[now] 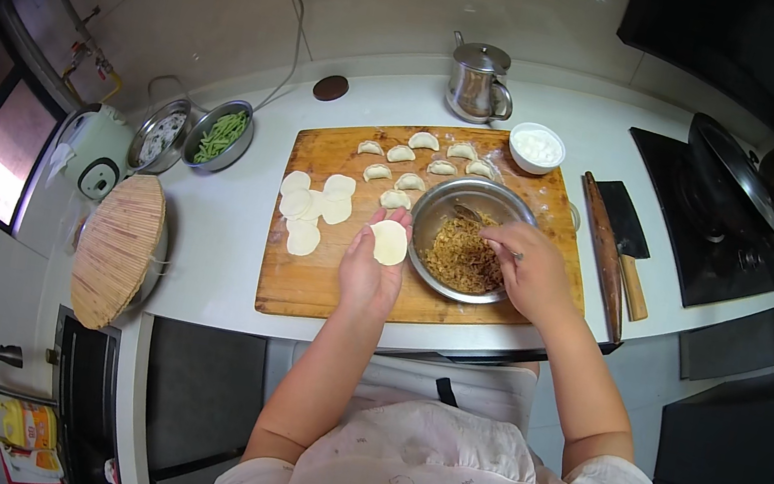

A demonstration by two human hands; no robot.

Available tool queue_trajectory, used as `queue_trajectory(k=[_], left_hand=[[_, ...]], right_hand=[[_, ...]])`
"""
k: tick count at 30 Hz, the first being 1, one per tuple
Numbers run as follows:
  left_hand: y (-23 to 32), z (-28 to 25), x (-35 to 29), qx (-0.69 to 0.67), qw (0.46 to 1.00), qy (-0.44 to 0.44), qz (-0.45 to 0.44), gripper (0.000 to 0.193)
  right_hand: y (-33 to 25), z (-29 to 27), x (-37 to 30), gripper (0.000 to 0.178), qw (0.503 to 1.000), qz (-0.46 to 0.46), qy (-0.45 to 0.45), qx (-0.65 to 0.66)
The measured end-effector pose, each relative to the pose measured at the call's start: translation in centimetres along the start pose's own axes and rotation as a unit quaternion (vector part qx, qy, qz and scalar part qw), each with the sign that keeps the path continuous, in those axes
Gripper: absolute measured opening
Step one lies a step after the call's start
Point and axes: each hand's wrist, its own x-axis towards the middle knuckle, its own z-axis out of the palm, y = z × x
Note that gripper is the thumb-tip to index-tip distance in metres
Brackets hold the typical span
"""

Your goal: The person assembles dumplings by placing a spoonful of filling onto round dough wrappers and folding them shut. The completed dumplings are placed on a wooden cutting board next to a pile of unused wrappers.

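On the fingers of my left hand [368,274] lies a round, pale dumpling wrapper [390,243], held up by the thumb at its edge. My right hand [534,275] grips a metal spoon [466,212] whose bowl dips into brown minced filling [461,254]. The filling sits in a steel bowl [431,188] on the wooden board [309,285]. Left of my left hand, several flat wrappers [303,237] overlap on the board. Folded dumplings [401,153] stand in loose rows behind the bowl, one [395,200] just beyond my left fingertips.
A white bowl of white powder [536,148] rests at the board's far right corner. To the right lie a rolling pin [603,251] and a cleaver [627,229], near a black cooktop [693,230]. A steel pot [478,82] stands behind; green beans [221,135] fill a basin at left.
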Motion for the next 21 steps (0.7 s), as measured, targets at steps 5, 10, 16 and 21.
queue_trajectory(k=[5,10,16,21], left_hand=[[0.0,-0.1,0.2,-0.006,1.0,-0.001,-0.01,0.043],[-0.1,-0.2,0.2,-0.011,1.0,-0.009,-0.005,0.045],[-0.1,0.3,-0.1,-0.011,1.0,-0.004,0.005,0.046],[0.1,-0.2,-0.1,-0.052,0.998,-0.025,-0.021,0.042]], right_hand=[[-0.4,0.3,0.0,0.011,0.997,-0.03,-0.061,0.042],[-0.4,-0.6,-0.6,0.011,0.994,-0.029,-0.071,0.08],[-1.3,-0.7,-1.6,0.01,0.998,-0.017,-0.049,0.035],[-2.3,0.0,-2.4,0.008,0.996,-0.022,-0.082,0.028]])
